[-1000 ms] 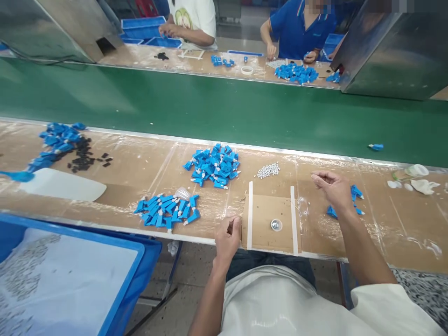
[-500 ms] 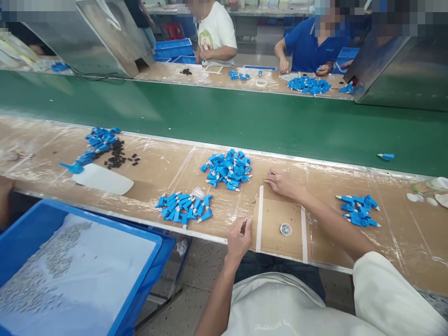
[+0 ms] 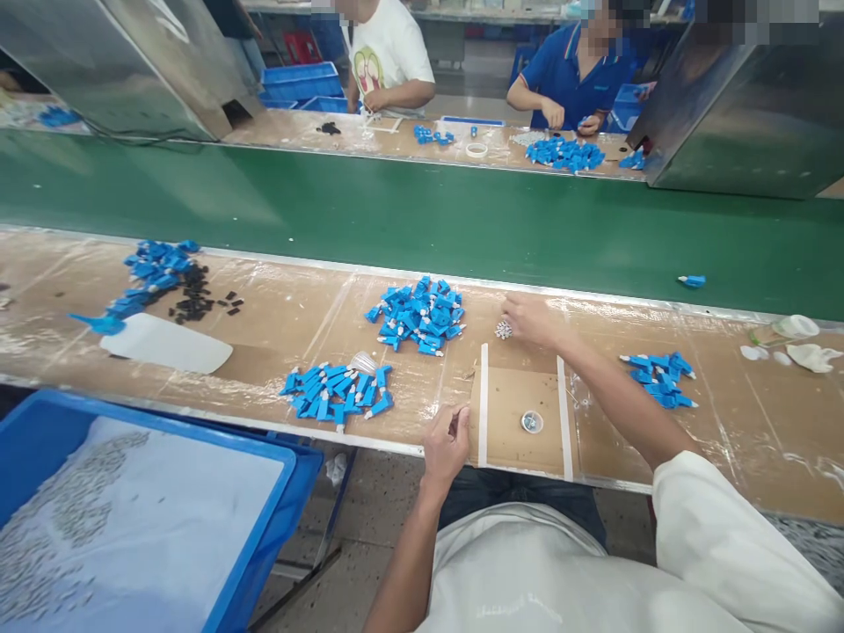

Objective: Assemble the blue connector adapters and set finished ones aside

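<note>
My left hand [image 3: 448,440] rests at the table's front edge, left of a taped cardboard piece [image 3: 505,391]. Its fingers are curled in against the thumb; whatever they hold, if anything, is hidden. Beyond the cardboard, my right hand [image 3: 533,321] is bent down over the tabletop, its fingertips blurred and tucked out of sight. Right beside its fingers lies a small heap of tiny whitish parts [image 3: 504,330]. A small round clear dish [image 3: 531,422] with shiny bits in it sits on the cardboard. Two piles of blue plastic pieces with white tips [image 3: 422,315] [image 3: 339,391] lie to the left.
More blue pieces [image 3: 659,378] lie at right. A white scoop-like sheet [image 3: 171,345] and black bits [image 3: 191,294] are at left. A blue bin [image 3: 280,492] holds many small grey parts. Past the green belt [image 3: 396,215], two co-workers sit between metal housings [image 3: 745,123].
My right hand has shifted slightly away from me and to the right, uncovering the whitish heap. My left hand keeps its place. The camera view has swung a little to the right.
</note>
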Demonstrator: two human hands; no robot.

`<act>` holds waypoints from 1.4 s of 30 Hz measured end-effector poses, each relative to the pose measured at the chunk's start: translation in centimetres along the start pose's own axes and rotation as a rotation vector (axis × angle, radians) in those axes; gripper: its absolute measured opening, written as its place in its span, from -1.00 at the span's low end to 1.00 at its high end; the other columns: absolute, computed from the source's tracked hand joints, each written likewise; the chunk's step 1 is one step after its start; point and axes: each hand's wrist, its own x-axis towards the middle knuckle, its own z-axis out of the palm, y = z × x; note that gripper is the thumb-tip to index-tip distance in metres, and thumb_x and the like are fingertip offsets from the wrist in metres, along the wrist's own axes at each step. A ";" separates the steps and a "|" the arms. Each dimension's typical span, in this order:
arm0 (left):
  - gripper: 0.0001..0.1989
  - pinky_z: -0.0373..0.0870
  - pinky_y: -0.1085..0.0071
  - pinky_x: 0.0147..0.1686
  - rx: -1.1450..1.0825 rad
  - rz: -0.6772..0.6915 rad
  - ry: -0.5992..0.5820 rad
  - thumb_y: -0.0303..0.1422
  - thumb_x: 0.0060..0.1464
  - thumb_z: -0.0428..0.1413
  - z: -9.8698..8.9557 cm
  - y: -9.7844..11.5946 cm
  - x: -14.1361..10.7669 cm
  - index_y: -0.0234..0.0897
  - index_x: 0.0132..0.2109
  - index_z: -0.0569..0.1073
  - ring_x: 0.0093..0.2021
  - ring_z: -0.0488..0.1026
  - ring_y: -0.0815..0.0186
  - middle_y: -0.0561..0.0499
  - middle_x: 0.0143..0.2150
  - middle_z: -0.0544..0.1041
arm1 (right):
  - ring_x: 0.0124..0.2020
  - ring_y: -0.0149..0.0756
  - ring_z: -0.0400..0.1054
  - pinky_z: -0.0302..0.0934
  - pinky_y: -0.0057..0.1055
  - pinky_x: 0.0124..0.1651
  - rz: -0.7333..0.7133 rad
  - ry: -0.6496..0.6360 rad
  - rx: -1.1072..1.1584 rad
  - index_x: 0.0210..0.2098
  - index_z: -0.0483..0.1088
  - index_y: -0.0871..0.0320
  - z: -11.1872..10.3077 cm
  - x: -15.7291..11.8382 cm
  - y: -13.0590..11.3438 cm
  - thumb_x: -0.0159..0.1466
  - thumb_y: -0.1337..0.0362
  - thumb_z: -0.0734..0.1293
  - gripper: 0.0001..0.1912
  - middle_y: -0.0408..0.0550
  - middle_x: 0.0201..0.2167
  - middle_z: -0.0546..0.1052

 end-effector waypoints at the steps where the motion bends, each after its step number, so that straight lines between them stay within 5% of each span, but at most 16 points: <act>1: -0.67 0.39 0.40 -0.36 -0.002 -0.003 0.000 -0.17 0.34 0.04 0.0 0.0 0.0 -0.23 -0.24 0.59 -0.39 0.50 0.30 -0.05 -0.40 0.59 | -0.09 -0.04 0.33 0.11 -0.29 -0.18 0.049 0.035 0.017 -0.10 0.51 0.35 -0.3 -0.3 0.6 0.44 0.36 0.12 -0.65 0.30 -0.08 0.49; 6: -0.68 0.39 0.40 -0.36 0.011 -0.014 -0.001 -0.17 0.34 0.04 -0.1 0.0 0.1 -0.23 -0.24 0.60 -0.40 0.50 0.30 -0.05 -0.40 0.59 | -0.19 -0.14 0.40 0.20 -0.31 -0.15 0.091 0.089 0.159 -0.13 0.62 0.17 -0.5 -2.2 3.6 0.40 0.32 0.18 -0.66 0.09 -0.18 0.59; 11: -0.71 0.44 0.40 -0.33 0.017 0.025 -0.021 -0.20 0.33 0.05 -0.5 0.5 -0.1 -0.22 -0.23 0.60 -0.38 0.53 0.30 -0.05 -0.37 0.62 | -0.20 -0.17 0.46 0.30 -0.28 -0.06 0.347 0.401 0.276 -0.12 0.65 0.14 -1.3 -5.8 10.4 0.35 0.24 0.26 -0.68 0.02 -0.17 0.66; 18: -0.80 0.47 0.39 -0.37 0.089 0.053 0.013 -0.24 0.29 0.10 -0.6 -0.3 -1.0 -0.17 -0.22 0.58 -0.42 0.54 0.30 0.02 -0.36 0.64 | 0.00 0.01 0.49 0.30 -0.25 0.05 1.080 0.105 0.121 -0.01 0.61 0.24 -4.3 -15.7 22.6 0.23 0.26 0.40 -0.63 0.19 -0.02 0.64; 25: -0.78 0.45 0.40 -0.46 0.196 0.073 0.058 -0.20 0.29 0.10 -0.8 0.1 -0.9 -0.15 -0.25 0.59 -0.51 0.52 0.30 0.04 -0.41 0.63 | 0.17 0.08 0.37 0.23 -0.11 0.20 1.201 0.232 0.141 0.34 0.31 0.29 -2.7 -16.9 27.0 0.29 0.31 0.35 -0.37 0.42 0.26 0.37; 31: -0.69 0.47 0.39 -0.44 0.247 0.048 0.091 -0.12 0.27 0.11 -0.6 0.3 -0.6 -0.20 -0.29 0.61 -0.53 0.53 0.29 -0.01 -0.42 0.65 | 0.15 0.12 0.34 0.19 0.04 0.23 1.158 0.421 0.311 0.04 0.53 0.18 -1.9 -15.4 28.0 0.30 0.21 0.34 -0.65 0.30 0.17 0.38; 35: -0.71 0.47 0.38 -0.42 0.194 -0.029 0.077 -0.12 0.25 0.12 -0.4 -0.3 -0.9 -0.17 -0.28 0.62 -0.50 0.53 0.28 -0.01 -0.41 0.65 | -0.04 0.02 0.45 0.31 -0.01 0.15 1.024 0.539 0.582 -0.16 0.55 0.24 -2.5 -14.3 26.3 0.25 0.07 0.42 -0.65 0.20 -0.11 0.53; 40: -0.70 0.47 0.36 -0.32 0.023 -0.186 0.038 -0.07 0.20 0.16 -0.5 0.0 -1.0 -0.18 -0.29 0.62 -0.40 0.55 0.25 -0.02 -0.38 0.64 | -0.23 -0.22 0.52 0.47 -0.24 -0.08 0.698 0.654 1.029 -0.17 0.54 0.12 -2.6 -14.4 17.8 0.15 -0.18 0.47 -0.49 0.02 -0.24 0.61; 42: -0.67 0.45 0.36 -0.31 -0.085 -0.289 0.066 -0.04 0.19 0.17 -0.6 0.8 -0.9 -0.20 -0.29 0.61 -0.41 0.52 0.26 0.01 -0.42 0.59 | -0.26 -0.28 0.51 0.49 -0.32 -0.15 0.470 0.672 1.422 -0.16 0.55 0.11 -2.7 -15.1 12.9 0.07 -0.15 0.55 -0.47 0.02 -0.22 0.62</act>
